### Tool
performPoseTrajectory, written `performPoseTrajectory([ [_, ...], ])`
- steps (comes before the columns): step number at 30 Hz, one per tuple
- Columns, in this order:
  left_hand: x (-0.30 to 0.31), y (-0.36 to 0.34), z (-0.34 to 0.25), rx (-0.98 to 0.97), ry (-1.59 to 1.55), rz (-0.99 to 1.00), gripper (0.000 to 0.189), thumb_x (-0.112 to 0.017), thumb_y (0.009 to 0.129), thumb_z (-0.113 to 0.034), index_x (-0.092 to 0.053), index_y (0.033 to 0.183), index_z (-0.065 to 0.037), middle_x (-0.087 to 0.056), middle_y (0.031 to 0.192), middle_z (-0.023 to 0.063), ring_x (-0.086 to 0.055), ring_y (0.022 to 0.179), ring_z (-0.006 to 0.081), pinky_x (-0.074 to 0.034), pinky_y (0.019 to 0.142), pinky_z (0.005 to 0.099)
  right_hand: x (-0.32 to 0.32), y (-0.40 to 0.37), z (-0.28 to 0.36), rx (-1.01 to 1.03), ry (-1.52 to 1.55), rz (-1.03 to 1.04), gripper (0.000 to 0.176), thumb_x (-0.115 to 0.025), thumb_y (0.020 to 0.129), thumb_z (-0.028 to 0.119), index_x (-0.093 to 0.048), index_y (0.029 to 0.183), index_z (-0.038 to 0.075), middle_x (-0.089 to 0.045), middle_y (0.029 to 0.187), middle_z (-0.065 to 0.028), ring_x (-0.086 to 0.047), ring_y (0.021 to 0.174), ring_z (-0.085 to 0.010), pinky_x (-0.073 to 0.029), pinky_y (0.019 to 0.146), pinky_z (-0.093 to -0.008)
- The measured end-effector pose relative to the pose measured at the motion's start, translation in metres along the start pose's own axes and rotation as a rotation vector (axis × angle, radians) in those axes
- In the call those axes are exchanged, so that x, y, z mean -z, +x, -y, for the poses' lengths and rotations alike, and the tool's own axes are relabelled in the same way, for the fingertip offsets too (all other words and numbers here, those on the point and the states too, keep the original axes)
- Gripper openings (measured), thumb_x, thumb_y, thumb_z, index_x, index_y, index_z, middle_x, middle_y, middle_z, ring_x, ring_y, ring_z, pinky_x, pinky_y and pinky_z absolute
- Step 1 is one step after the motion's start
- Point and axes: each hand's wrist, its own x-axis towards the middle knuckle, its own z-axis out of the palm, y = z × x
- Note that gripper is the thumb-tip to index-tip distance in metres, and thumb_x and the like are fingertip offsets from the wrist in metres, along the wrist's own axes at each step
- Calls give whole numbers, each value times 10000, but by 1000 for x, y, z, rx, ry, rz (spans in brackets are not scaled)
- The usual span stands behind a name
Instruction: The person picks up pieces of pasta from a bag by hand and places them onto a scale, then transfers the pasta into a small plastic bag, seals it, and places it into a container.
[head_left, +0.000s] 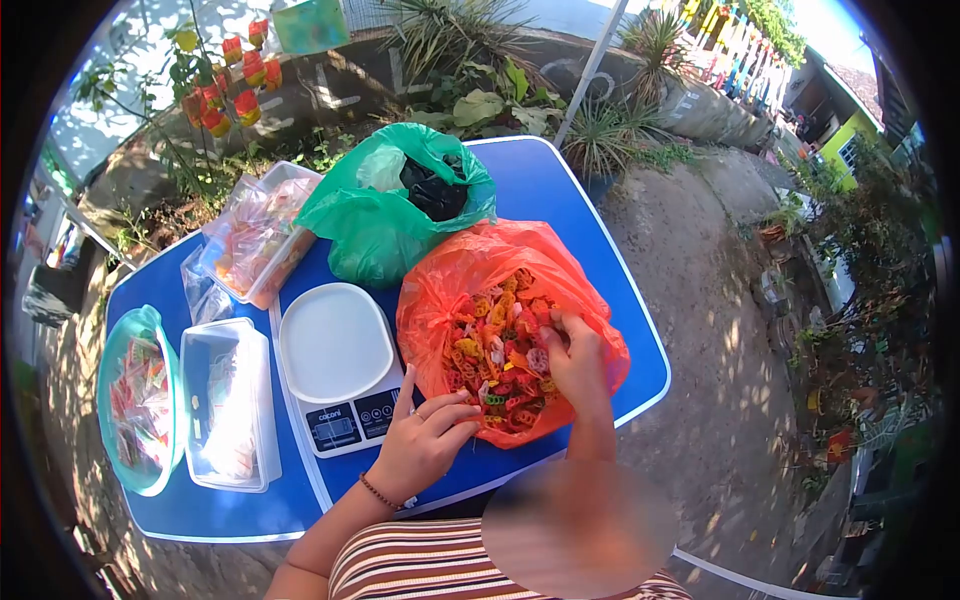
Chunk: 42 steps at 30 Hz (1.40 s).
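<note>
An orange plastic bag (590, 290) stands wide-mouthed on the table, filled with small colourful wheel- and ladder-shaped crackers (495, 340). Inside its right side, my right hand (580, 362) reaches among the crackers with thumb and fingers curled together; whatever they may hold is hidden. My left hand (430, 437) lies at the bag's near left rim, fingers stretched and somewhat apart, holding nothing. Just left of the bag is a white kitchen scale (375, 412) with a bare white plate (335, 338) on top.
Behind is a green plastic bag (350, 215) with a black bag (435, 190) in it. A container of bagged food (258, 240), a white tub (270, 440) and a turquoise basket (177, 440) with small packets stand leftward on the blue table (240, 513). A slanting pole (590, 75) rises beyond the far edge.
</note>
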Motion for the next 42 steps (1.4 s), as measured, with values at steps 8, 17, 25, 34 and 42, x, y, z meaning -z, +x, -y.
performPoseTrajectory([
  [8, 2, -4, 1, 0, 10, 4, 101, -730, 850, -103, -753, 916, -176, -729, 1066, -45, -688, 1142, 162, -222, 1233, 679, -15, 51, -75, 187, -534, -92, 219, -586, 932, 52, -673, 1111, -40, -708, 1077, -274, -685, 1005, -438, -535, 897, -505],
  [17, 0, -5, 3, 3, -8, 9, 84, -714, 874, -129, -757, 928, -177, -727, 1073, -42, -682, 1148, 155, -205, 1242, 669, -5, 36, -39, -8, -316, 181, 161, -611, 970, 67, -655, 1061, -59, -718, 1010, -253, -705, 927, -384, -532, 797, -423],
  [25, 1, -7, 4, 8, -12, 13, 98, -712, 872, -125, -761, 941, -174, -729, 1074, -38, -682, 1145, 159, -203, 1243, 669, 20, 25, -20, -130, -321, 54, 258, -622, 987, 160, -643, 1107, -66, -723, 1029, -249, -701, 950, -425, -537, 816, -469],
  [34, 0, -9, 4, 12, -8, 18, 106, -706, 872, -116, -757, 945, -174, -728, 1075, -36, -683, 1148, 163, -201, 1242, 673, -11, 36, -55, 258, -405, -106, 389, -678, 948, 191, -638, 1303, 37, -716, 1202, -208, -663, 1142, -427, -522, 984, -459],
  [42, -1, -6, 4, 7, -29, 14, 97, -709, 877, -118, -754, 942, -174, -727, 1070, -39, -687, 1141, 164, -198, 1243, 677, 8, 26, -29, -201, 282, 210, 293, -745, 912, 166, -696, 1106, -48, -743, 999, -86, -680, 923, -118, -539, 789, -315],
])
